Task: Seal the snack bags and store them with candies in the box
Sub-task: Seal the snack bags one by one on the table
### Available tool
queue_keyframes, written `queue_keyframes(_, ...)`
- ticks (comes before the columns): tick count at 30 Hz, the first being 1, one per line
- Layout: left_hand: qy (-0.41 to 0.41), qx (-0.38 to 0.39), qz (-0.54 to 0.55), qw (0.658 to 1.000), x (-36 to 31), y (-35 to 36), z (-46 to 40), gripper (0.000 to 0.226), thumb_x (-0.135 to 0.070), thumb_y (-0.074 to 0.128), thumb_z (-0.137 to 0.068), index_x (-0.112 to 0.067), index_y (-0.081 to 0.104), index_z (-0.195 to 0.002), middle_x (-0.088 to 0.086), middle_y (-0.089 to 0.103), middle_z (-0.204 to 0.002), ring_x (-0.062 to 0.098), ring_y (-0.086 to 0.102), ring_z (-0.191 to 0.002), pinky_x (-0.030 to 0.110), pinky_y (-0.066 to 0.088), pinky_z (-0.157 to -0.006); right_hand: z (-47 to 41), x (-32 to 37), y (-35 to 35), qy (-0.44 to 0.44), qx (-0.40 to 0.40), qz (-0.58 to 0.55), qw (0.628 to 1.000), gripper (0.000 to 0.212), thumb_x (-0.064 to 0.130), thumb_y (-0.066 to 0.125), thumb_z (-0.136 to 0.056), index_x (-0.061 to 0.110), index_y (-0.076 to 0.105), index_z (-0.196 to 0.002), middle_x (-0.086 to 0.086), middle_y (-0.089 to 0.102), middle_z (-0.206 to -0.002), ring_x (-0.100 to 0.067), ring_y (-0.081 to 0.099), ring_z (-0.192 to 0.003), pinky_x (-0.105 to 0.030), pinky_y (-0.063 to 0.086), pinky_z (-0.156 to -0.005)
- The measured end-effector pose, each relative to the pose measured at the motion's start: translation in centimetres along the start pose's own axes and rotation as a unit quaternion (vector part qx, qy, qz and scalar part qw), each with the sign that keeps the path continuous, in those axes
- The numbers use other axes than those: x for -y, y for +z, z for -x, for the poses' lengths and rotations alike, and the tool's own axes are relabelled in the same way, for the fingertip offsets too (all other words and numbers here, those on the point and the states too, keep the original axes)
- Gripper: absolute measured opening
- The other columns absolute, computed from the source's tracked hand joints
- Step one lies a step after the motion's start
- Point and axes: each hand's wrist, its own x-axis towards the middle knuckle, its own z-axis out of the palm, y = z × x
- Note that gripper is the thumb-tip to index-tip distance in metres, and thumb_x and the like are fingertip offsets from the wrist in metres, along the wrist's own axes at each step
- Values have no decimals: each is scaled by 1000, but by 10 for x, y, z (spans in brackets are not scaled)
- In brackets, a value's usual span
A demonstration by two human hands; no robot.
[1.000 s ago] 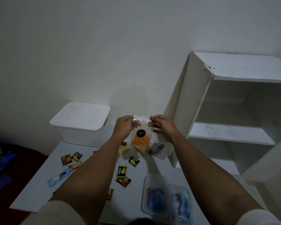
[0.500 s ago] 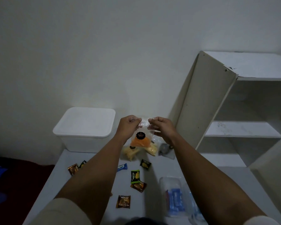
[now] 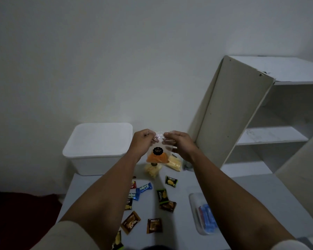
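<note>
A clear snack bag (image 3: 157, 152) with orange chips and a round black label hangs above the white table (image 3: 242, 188). My left hand (image 3: 142, 142) and my right hand (image 3: 179, 143) pinch its top edge from both sides, fingertips close together. Two more bags of pale yellow snacks (image 3: 152, 170) (image 3: 174, 163) lie on the table under it. Several wrapped candies lie scattered nearer me, among them a blue one (image 3: 145, 188) and a brown one (image 3: 154, 225). The white box (image 3: 98, 148) stands at the back left with its lid on.
A clear plastic container (image 3: 204, 213) holding blue packets sits at the right of the table. A white open shelf unit (image 3: 257, 112) rises at the right, close to my right hand. A dark red surface (image 3: 22, 210) lies left of the table.
My hands have drawn closer together along the bag's top edge. The camera has shifted, so more candies show on the table near me.
</note>
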Motion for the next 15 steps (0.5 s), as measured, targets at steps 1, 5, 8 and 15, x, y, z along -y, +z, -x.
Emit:
queue_keyframes(1, 0, 0, -2, 1000, 1, -4, -1, 20, -15, 56, -99, -10, 73, -90, 9, 77, -84, 20, 71, -83, 41, 57, -91, 1, -2, 1, 2, -2, -6, 1000, 24, 19, 70, -94, 2, 71, -110, -12, 75, -100, -24, 75, -96, -41, 56, -91)
queue_keyframes(5, -5, 16, 21, 1000, 5, -9, 1, 19, -17, 63, -95, -1, 74, -92, 12, 78, -84, 22, 74, -83, 41, 58, -89, 6, -5, 9, -2, -14, -5, 1000, 11, 17, 67, -96, 8, 69, -102, -12, 72, -95, -23, 73, -94, -40, 55, -89)
queue_keyframes(8, -6, 38, 22, 999, 7, -8, 2, 17, -19, 67, -93, -5, 76, -92, 6, 79, -82, 15, 71, -77, 35, 58, -87, 9, -5, 17, 2, -15, 13, 1000, 6, 16, 66, -96, 11, 69, -95, -13, 72, -92, -23, 72, -91, -38, 55, -86)
queue_keyframes(15, 0, 70, 4, 998, 8, -4, -7, 18, -19, 67, -95, -1, 74, -93, 15, 76, -89, 16, 67, -77, 31, 56, -81, 13, -6, 17, -2, -26, 29, 999, 10, 18, 72, -92, 9, 75, -96, -16, 76, -97, -23, 74, -90, -34, 57, -78)
